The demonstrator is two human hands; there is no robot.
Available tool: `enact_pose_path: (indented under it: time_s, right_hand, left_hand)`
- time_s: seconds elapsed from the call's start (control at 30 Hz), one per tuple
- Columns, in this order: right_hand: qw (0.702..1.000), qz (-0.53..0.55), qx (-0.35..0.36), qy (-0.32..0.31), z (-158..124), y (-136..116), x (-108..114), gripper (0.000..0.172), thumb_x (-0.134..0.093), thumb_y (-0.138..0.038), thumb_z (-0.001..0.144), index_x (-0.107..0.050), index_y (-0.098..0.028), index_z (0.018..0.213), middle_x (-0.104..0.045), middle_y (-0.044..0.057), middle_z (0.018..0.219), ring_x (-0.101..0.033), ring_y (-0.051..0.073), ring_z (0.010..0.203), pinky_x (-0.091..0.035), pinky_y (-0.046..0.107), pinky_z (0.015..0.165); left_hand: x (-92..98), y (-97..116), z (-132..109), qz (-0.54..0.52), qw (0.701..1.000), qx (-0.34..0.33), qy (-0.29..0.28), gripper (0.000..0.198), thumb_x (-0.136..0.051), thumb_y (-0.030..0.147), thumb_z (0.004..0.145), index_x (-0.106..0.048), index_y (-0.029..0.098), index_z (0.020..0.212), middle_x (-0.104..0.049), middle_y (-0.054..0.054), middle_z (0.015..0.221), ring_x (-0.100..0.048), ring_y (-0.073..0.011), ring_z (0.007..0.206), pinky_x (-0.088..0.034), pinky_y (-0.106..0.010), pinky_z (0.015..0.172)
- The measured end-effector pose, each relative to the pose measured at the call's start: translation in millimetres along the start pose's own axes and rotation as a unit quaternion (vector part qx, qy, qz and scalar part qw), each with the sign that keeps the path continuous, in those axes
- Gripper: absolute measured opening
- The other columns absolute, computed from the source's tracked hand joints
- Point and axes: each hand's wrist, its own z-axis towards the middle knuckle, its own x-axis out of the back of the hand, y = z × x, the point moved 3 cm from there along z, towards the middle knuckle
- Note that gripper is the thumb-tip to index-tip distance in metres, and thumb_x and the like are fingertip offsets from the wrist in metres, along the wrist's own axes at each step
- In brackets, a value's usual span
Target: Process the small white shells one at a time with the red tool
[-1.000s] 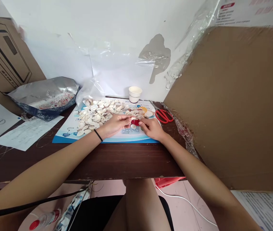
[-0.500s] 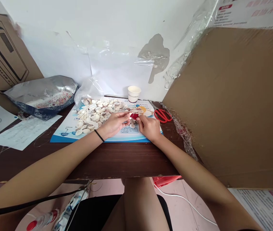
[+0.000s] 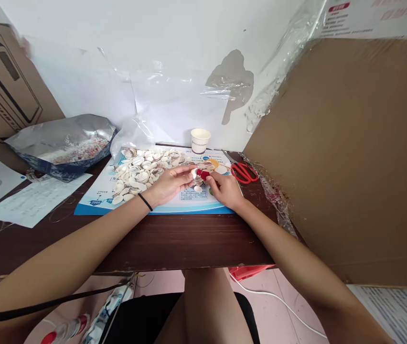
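My left hand (image 3: 167, 186) pinches a small white shell (image 3: 194, 173) between thumb and fingers. Close against the shell is a dark red, soft-looking piece (image 3: 204, 175), gripped by the closed fingers of my right hand (image 3: 227, 191); its exact kind is too small to make out. Both hands meet above a blue-and-white printed sheet (image 3: 175, 209). A wide heap of white and brownish shells (image 3: 139, 174) covers the sheet's left part, and a few more lie under and behind my fingers.
Red-handled scissors (image 3: 244, 173) lie right of my right hand. A paper cup (image 3: 200, 141) stands behind the sheet. At left is an open silver bag (image 3: 67, 143) of small bits, beside a written paper (image 3: 35, 200). A large cardboard panel (image 3: 354, 157) borders the right side.
My right hand has shifted slightly right and down, and the red piece now shows a pinched-in middle. More of the white shell is visible in my left fingers.
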Motion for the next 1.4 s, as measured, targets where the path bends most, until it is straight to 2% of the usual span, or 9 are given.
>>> enact_pose_path:
  time_s: [0.23, 0.33, 0.5, 0.63, 0.73, 0.87, 0.97, 1.2, 1.4]
  right_hand:
    - [0.995, -0.096, 0.018, -0.006, -0.8, -9.5, -2.9, 0.038, -0.036, -0.037, 0.100, -0.066, -0.016, 0.089, -0.069, 0.006, 0.070, -0.056, 0.016, 0.058, -0.025, 0.027, 0.056]
    - [0.989, -0.124, 0.067, 0.030, 0.0, -15.2, -3.4, 0.038, -0.036, -0.033, 0.102, -0.064, -0.016, 0.083, -0.067, 0.006, 0.069, -0.056, 0.016, 0.062, -0.026, 0.029, 0.058]
    - [0.974, -0.139, 0.152, 0.097, -0.6, -21.0, -0.8, 0.038, -0.036, -0.028, 0.104, -0.062, -0.017, 0.077, -0.063, 0.004, 0.065, -0.054, 0.016, 0.065, -0.030, 0.030, 0.064]
    - [0.967, -0.156, 0.186, 0.076, -1.1, -17.9, 0.9, 0.033, -0.037, -0.025, 0.103, -0.064, -0.017, 0.086, -0.064, 0.005, 0.071, -0.054, 0.017, 0.071, -0.030, 0.031, 0.067]
    - [0.964, -0.172, 0.194, 0.058, -0.4, -14.9, 1.1, 0.033, -0.035, -0.022, 0.103, -0.065, -0.016, 0.091, -0.065, 0.006, 0.072, -0.054, 0.018, 0.073, -0.030, 0.032, 0.067]
    - [0.954, -0.175, 0.239, 0.044, -2.5, -20.8, 0.3, 0.032, -0.035, -0.023, 0.104, -0.065, -0.016, 0.099, -0.065, 0.005, 0.072, -0.053, 0.018, 0.073, -0.029, 0.033, 0.067]
    - [0.953, -0.138, 0.269, 0.030, -5.9, -28.0, -1.1, 0.035, -0.035, -0.029, 0.103, -0.065, -0.018, 0.087, -0.063, 0.004, 0.067, -0.052, 0.016, 0.069, -0.030, 0.033, 0.069]
    - [0.993, -0.069, 0.056, 0.072, -3.2, -8.6, -1.0, 0.041, -0.030, -0.030, 0.102, -0.064, -0.016, 0.083, -0.066, 0.006, 0.068, -0.054, 0.017, 0.063, -0.033, 0.029, 0.065]
    - [0.995, -0.047, 0.077, 0.036, -1.4, -11.7, -5.7, 0.039, -0.033, -0.031, 0.101, -0.064, -0.018, 0.079, -0.067, 0.004, 0.067, -0.055, 0.016, 0.062, -0.035, 0.028, 0.068]
  left_hand:
    - [-0.8, 1.1, -2.0, 0.025, 0.999, -0.018, 0.018, 0.029, -0.082, 0.014, 0.068, -0.072, 0.015, 0.095, -0.070, -0.004, 0.092, -0.064, -0.0142, 0.088, -0.051, -0.036, 0.092]
    - [0.8, 1.3, -1.6, 0.051, 0.998, -0.028, 0.029, 0.030, -0.083, 0.018, 0.068, -0.071, 0.015, 0.095, -0.069, -0.003, 0.086, -0.064, -0.0139, 0.083, -0.052, -0.035, 0.087]
    - [3.0, 2.0, -2.9, 0.043, 0.999, -0.012, 0.031, 0.026, -0.081, 0.017, 0.071, -0.072, 0.015, 0.095, -0.069, -0.005, 0.094, -0.063, -0.0156, 0.089, -0.053, -0.038, 0.090]
    - [-1.9, 4.1, -6.3, 0.057, 0.998, -0.011, -0.014, 0.027, -0.075, 0.017, 0.077, -0.074, 0.016, 0.104, -0.067, -0.004, 0.088, -0.061, -0.0139, 0.086, -0.052, -0.040, 0.094]
    - [-4.1, 4.8, -5.9, 0.062, 0.997, -0.012, -0.047, 0.022, -0.072, 0.015, 0.079, -0.076, 0.015, 0.101, -0.068, -0.008, 0.107, -0.062, -0.0168, 0.097, -0.051, -0.040, 0.098]
    - [-0.3, 4.9, -0.9, 0.026, 0.999, -0.004, -0.035, 0.018, -0.069, 0.012, 0.080, -0.076, 0.012, 0.097, -0.069, -0.010, 0.106, -0.063, -0.0184, 0.098, -0.052, -0.039, 0.095]
    - [2.6, 6.2, 1.3, -0.002, 1.000, 0.001, -0.018, 0.017, -0.068, 0.011, 0.080, -0.075, 0.010, 0.095, -0.070, -0.009, 0.094, -0.064, -0.0166, 0.089, -0.053, -0.036, 0.092]
    - [3.9, 5.6, -2.1, 0.015, 1.000, 0.001, -0.017, 0.022, -0.066, 0.008, 0.081, -0.070, 0.014, 0.102, -0.068, -0.006, 0.095, -0.066, -0.0163, 0.091, -0.048, -0.043, 0.103]
    - [3.6, 4.0, -1.6, 0.081, 0.995, -0.011, -0.055, 0.022, -0.076, 0.019, 0.077, -0.072, 0.016, 0.099, -0.069, -0.006, 0.099, -0.063, -0.0173, 0.099, -0.047, -0.039, 0.102]
